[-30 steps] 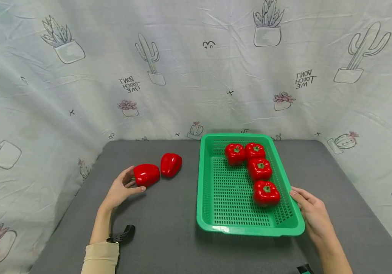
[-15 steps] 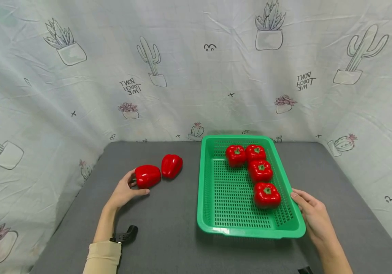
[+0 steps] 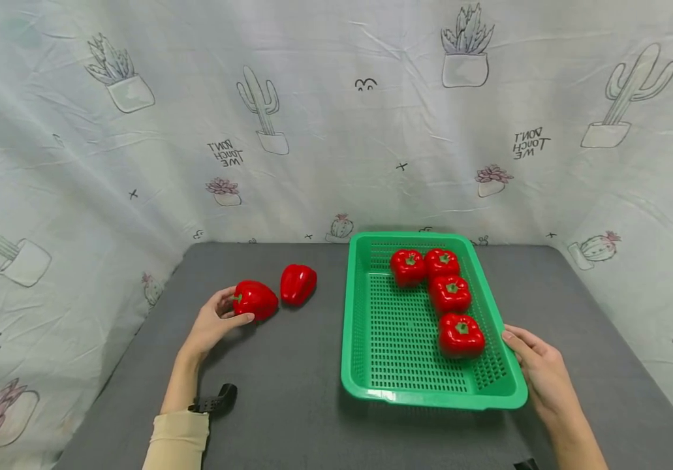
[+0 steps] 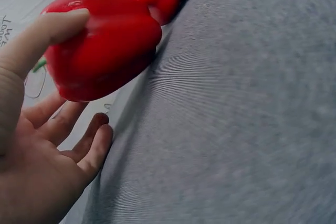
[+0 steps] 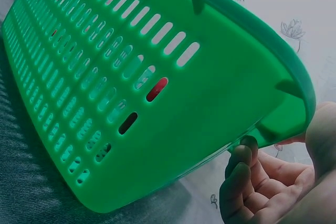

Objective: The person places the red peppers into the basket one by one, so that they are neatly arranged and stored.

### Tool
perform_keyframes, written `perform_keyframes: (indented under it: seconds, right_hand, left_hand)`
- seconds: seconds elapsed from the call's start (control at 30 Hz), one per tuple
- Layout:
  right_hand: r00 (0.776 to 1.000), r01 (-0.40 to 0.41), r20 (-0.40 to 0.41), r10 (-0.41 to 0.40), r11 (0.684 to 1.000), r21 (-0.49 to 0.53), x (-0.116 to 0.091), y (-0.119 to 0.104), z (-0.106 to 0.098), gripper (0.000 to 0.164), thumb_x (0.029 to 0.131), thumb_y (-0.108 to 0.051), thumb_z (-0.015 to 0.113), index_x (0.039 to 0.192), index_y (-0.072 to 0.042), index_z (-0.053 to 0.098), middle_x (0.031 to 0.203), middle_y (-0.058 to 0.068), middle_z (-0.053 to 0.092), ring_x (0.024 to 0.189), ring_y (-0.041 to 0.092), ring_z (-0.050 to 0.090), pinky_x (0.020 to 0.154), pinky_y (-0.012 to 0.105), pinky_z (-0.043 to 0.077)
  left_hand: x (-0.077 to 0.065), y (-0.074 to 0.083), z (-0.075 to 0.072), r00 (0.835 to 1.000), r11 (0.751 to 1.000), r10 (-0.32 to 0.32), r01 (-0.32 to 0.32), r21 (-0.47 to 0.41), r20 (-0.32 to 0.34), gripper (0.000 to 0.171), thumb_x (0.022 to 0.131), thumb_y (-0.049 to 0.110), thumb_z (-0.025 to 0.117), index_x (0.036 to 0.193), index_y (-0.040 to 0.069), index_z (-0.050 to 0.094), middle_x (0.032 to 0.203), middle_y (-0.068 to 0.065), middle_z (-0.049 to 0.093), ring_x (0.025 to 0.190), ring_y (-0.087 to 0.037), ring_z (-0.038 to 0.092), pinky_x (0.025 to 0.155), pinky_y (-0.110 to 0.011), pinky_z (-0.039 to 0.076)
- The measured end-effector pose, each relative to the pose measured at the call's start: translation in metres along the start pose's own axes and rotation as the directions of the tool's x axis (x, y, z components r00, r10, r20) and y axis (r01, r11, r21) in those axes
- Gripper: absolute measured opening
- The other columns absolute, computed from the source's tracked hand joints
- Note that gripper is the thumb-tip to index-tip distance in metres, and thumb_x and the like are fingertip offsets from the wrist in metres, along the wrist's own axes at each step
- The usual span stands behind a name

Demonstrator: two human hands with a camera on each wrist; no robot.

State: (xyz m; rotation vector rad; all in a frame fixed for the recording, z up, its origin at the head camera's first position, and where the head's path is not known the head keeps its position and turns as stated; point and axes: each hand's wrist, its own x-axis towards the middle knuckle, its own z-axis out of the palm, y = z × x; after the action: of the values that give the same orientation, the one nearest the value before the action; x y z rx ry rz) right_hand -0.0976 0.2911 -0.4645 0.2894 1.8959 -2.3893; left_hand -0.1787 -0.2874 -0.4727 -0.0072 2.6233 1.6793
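My left hand (image 3: pixel 209 324) holds a red bell pepper (image 3: pixel 256 301) by its stem end, on the left side of the table. The left wrist view shows the thumb (image 4: pixel 58 27) across the pepper's upper side, with the other fingers spread below and behind it. A second red bell pepper (image 3: pixel 297 285) lies just beyond. At the right, my right hand (image 3: pixel 538 367) grips the side rim of a green plastic basket (image 3: pixel 348 326), thumb on top and fingers curled underneath. Several red bell peppers (image 3: pixel 450 294) stand stem up in the basket, along its right side and back.
The basket's near end shows a shadow on the grey tabletop (image 3: pixel 289 391) below it. Behind and at both sides hangs a pale curtain (image 3: pixel 324 117) printed with cacti. A black strap (image 3: pixel 215 399) sits on the left wrist.
The pepper in my left hand has turned, so its green stem now faces more toward the head camera. My right hand and the basket hold still; the head view shifts slightly.
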Motion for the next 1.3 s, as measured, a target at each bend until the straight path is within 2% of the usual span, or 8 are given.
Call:
perform_keyframes:
  seconds: [0.13,0.23,0.33,0.5,0.6,0.87,1.1,1.3]
  right_hand:
    - [1.0,0.008,0.0,-0.008,1.0,0.007,-0.001,0.0,0.0,0.014,0.099,-0.021,0.063,0.108,-0.02,0.073,0.097,-0.001,0.071,0.083,0.014,0.069,0.07,0.031,0.058]
    - [1.0,0.009,0.002,-0.009,1.0,0.013,-0.002,0.0,0.0,0.014,0.099,-0.021,0.063,0.108,-0.021,0.073,0.097,-0.001,0.071,0.083,0.014,0.069,0.07,0.031,0.058]
    - [1.0,0.009,0.006,-0.009,1.0,0.022,-0.002,0.0,0.0,0.014,0.099,-0.02,0.062,0.108,-0.02,0.074,0.097,0.0,0.071,0.083,0.014,0.069,0.069,0.031,0.058]
    - [1.0,0.017,0.003,-0.017,0.999,0.029,-0.002,0.0,-0.001,0.014,0.099,-0.019,0.062,0.107,-0.021,0.074,0.096,0.0,0.072,0.083,0.015,0.07,0.07,0.032,0.058]
    - [1.0,0.018,0.001,-0.018,1.0,0.024,-0.002,0.0,-0.001,0.014,0.099,-0.019,0.062,0.106,-0.022,0.074,0.097,0.0,0.072,0.083,0.015,0.07,0.07,0.032,0.058]
    - [1.0,0.002,0.012,-0.002,1.0,0.029,-0.002,0.0,-0.001,0.014,0.099,-0.02,0.062,0.107,-0.021,0.074,0.096,0.001,0.072,0.082,0.015,0.07,0.069,0.033,0.058]
    - [1.0,0.008,0.012,-0.008,1.0,0.016,-0.001,0.0,-0.001,0.014,0.099,-0.021,0.062,0.107,-0.022,0.073,0.097,0.0,0.071,0.084,0.015,0.07,0.07,0.033,0.058]
    - [1.0,0.006,0.007,-0.006,1.0,0.011,0.0,0.001,-0.001,0.014,0.099,-0.021,0.062,0.106,-0.023,0.073,0.097,0.0,0.071,0.084,0.014,0.07,0.07,0.032,0.058]
  left_hand:
    - [-0.006,0.013,-0.003,0.999,0.998,0.025,-0.027,-0.055,-0.028,0.074,0.087,0.021,0.078,0.147,0.002,0.037,0.14,-0.021,0.046,0.126,-0.038,0.045,0.098,-0.039,0.044]
    - [-0.003,0.008,-0.007,0.997,0.994,0.053,-0.058,-0.096,-0.056,0.071,0.09,0.018,0.075,0.147,0.001,0.036,0.142,-0.02,0.044,0.127,-0.034,0.046,0.093,-0.025,0.046]
    - [0.001,0.0,-0.011,0.991,0.988,0.086,-0.098,-0.116,-0.097,0.068,0.092,0.018,0.073,0.147,0.002,0.036,0.143,-0.018,0.043,0.125,-0.025,0.049,0.089,-0.017,0.047]
    - [0.004,-0.004,-0.013,0.976,0.977,0.126,-0.153,-0.146,-0.179,0.062,0.093,0.017,0.071,0.144,0.002,0.04,0.134,-0.012,0.049,0.118,-0.011,0.055,0.087,-0.017,0.049]
    - [0.003,-0.002,-0.013,0.968,0.966,0.137,-0.178,-0.189,-0.212,0.06,0.092,0.014,0.071,0.143,0.001,0.041,0.128,-0.008,0.051,0.115,-0.009,0.056,0.086,-0.018,0.05]
    - [-0.005,0.02,-0.018,0.945,0.948,0.18,-0.24,-0.21,-0.272,0.059,0.092,0.009,0.07,0.143,0.001,0.042,0.127,-0.008,0.05,0.111,-0.012,0.059,0.084,-0.019,0.051]
    - [-0.009,0.04,-0.018,0.945,0.949,0.185,-0.243,-0.2,-0.27,0.059,0.091,0.005,0.07,0.142,-0.002,0.042,0.129,-0.009,0.05,0.11,-0.015,0.057,0.083,-0.019,0.052]
    - [-0.01,0.049,-0.016,0.934,0.949,0.225,-0.275,-0.154,-0.276,0.058,0.089,0.004,0.072,0.141,0.001,0.045,0.131,-0.01,0.05,0.11,-0.019,0.055,0.086,-0.019,0.05]
